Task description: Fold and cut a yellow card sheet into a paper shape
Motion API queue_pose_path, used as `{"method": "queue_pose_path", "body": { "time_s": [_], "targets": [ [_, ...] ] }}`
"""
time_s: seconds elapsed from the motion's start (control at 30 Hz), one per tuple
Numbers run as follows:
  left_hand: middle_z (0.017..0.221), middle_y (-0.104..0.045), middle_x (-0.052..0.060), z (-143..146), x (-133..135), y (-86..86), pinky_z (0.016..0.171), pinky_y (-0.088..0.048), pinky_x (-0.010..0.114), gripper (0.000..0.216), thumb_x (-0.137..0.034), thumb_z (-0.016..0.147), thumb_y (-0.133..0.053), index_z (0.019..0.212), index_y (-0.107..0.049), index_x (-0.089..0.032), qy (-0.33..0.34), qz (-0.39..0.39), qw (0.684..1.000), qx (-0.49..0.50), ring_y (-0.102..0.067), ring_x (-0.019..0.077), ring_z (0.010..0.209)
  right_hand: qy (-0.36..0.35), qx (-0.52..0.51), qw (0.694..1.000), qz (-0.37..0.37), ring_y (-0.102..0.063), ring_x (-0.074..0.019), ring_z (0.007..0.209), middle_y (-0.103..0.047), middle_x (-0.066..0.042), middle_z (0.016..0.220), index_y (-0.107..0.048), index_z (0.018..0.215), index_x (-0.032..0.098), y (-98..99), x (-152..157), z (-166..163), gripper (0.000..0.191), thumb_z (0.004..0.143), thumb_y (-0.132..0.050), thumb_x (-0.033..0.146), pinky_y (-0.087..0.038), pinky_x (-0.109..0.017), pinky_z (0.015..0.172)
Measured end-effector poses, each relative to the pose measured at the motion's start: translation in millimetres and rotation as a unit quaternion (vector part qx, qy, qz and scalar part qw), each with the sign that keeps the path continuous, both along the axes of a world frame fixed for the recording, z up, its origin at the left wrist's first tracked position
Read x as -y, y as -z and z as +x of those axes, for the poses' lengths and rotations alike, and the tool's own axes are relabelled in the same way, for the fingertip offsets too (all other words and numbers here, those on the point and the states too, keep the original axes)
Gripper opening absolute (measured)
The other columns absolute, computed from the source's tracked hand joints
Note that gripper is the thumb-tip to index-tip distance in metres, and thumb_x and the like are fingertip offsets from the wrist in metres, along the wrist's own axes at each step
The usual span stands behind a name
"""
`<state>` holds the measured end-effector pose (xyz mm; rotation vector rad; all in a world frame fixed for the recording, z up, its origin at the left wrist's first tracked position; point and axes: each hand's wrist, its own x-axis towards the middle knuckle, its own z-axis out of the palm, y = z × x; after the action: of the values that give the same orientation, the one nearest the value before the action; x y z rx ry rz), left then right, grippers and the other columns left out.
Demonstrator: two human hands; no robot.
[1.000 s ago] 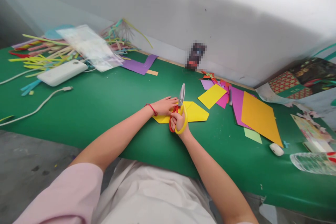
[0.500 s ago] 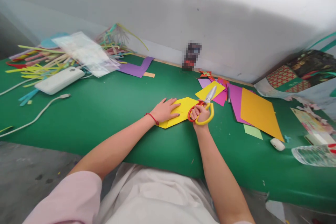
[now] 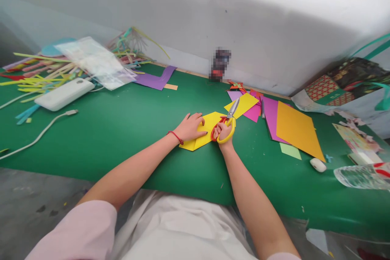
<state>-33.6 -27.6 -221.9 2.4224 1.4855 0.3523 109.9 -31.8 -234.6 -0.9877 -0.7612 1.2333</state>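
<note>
My left hand (image 3: 191, 126) lies flat, fingers spread, on a folded yellow paper (image 3: 210, 122) on the green table (image 3: 128, 130). A red cord is tied round that wrist. My right hand (image 3: 223, 132) grips scissors (image 3: 229, 115) with red and yellow handles at the paper's right edge. Their blades are closed and point up and to the right, toward a second yellow sheet (image 3: 243, 104).
Purple, pink and orange sheets (image 3: 297, 128) lie to the right, with a pen, a white eraser (image 3: 317, 164) and a plastic bottle (image 3: 359, 176). At far left are paper strips, a clear bag (image 3: 94, 61), a white power bank (image 3: 63, 94) and its cable. A wall runs behind.
My right hand swung the scissors from over the yellow paper's middle to its right side, then drew back slightly to the paper's edge. My left hand stayed pressed on the paper.
</note>
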Motion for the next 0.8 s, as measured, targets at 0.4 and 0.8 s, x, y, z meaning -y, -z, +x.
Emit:
{"method": "queue_pose_path", "body": {
  "time_s": [0.4, 0.8],
  "targets": [
    [0.141, -0.033, 0.011, -11.0, -9.3, 4.4, 0.107, -0.016, 0.042, 0.043, -0.046, 0.070, -0.060, 0.103, -0.051, -0.020, 0.046, -0.043, 0.998, 0.015, -0.027, 0.0236, 0.131, -0.061, -0.009, 0.998, -0.010, -0.026, -0.0055, 0.018, -0.029, 0.018, 0.032, -0.040, 0.081, 0.024, -1.3, 10.2, -3.0, 0.025, 0.060, -0.054, 0.024, -0.021, -0.015, 0.020],
    [0.142, -0.031, 0.012, -10.6, -9.3, 4.6, 0.107, -0.016, 0.042, 0.045, -0.048, 0.073, -0.057, 0.107, -0.050, -0.019, 0.049, -0.056, 0.997, 0.018, -0.021, 0.0251, 0.133, -0.139, -0.009, 0.990, -0.025, -0.026, -0.0058, 0.017, -0.030, 0.017, 0.032, -0.041, 0.084, 0.023, -1.6, 41.8, -30.1, 0.024, 0.063, -0.050, 0.022, -0.022, -0.015, 0.022]
  ]
}}
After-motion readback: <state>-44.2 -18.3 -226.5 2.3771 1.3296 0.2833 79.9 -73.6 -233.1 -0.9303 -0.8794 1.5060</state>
